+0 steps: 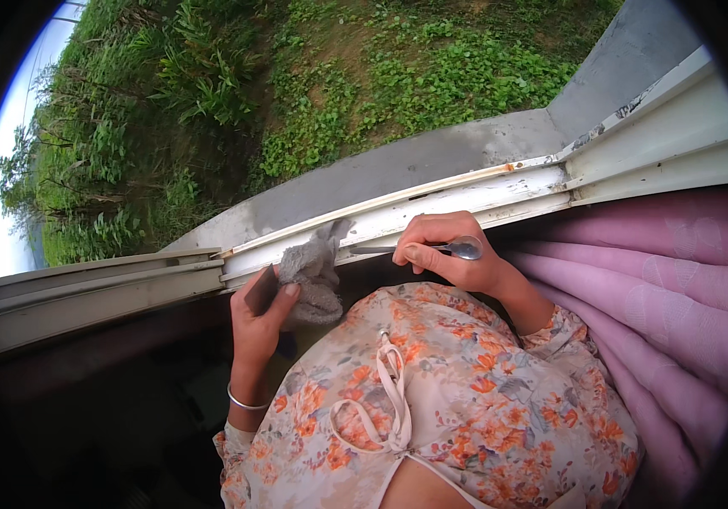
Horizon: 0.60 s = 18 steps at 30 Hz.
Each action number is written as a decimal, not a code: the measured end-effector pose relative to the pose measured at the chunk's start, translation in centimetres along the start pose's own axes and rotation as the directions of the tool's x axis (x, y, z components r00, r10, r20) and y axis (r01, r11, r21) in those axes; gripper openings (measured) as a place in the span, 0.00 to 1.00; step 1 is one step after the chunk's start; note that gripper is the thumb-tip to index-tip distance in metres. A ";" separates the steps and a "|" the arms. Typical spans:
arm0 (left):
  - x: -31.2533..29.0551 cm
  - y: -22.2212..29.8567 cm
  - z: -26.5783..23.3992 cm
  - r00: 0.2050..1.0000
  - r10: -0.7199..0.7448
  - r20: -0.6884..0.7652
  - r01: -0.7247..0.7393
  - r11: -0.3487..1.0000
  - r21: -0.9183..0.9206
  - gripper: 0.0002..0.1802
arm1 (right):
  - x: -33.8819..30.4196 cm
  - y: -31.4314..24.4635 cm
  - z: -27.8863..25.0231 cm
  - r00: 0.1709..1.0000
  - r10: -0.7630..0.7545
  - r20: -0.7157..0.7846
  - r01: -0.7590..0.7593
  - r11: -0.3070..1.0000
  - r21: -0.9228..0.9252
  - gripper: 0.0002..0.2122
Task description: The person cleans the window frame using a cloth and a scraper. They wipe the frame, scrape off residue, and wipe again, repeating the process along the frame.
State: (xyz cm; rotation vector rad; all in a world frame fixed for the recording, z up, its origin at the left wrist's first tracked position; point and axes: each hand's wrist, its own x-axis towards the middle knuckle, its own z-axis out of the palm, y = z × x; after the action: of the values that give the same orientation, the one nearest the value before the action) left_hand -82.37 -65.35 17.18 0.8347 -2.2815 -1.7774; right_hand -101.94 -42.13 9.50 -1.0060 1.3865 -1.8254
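My right hand (444, 249) is closed round a metal spoon (466, 247). The spoon's bowl lies over the back of the thumb side, and its handle points left toward the window track (457, 200). To the left, my left hand (259, 310) grips a crumpled grey cloth (313, 284) together with a dark flat rectangular piece (262, 290) whose kind I cannot make out. The cloth hangs beside the pale track's left part, and one corner of it reaches over the track. Dirt marks and rusty spots show along the track.
Beyond the track runs a grey concrete ledge (364, 178), with green plants (415, 93) outside. A white window frame (661, 127) rises at the right, and another frame section (101, 293) lies at the left. Pink curtain (661, 288) folds hang close to my right arm.
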 end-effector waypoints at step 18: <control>2.2 -3.9 2.0 0.984 0.016 -0.178 0.110 0.730 0.675 0.15 | 0.4 0.9 0.5 0.986 -0.160 0.039 0.165 0.943 -0.288 0.04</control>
State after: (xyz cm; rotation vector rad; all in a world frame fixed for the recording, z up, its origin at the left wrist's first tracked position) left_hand -83.71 -65.29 12.50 1.0940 -2.8216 -0.7687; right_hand -101.67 -42.98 8.80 -1.3157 1.6381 -1.7564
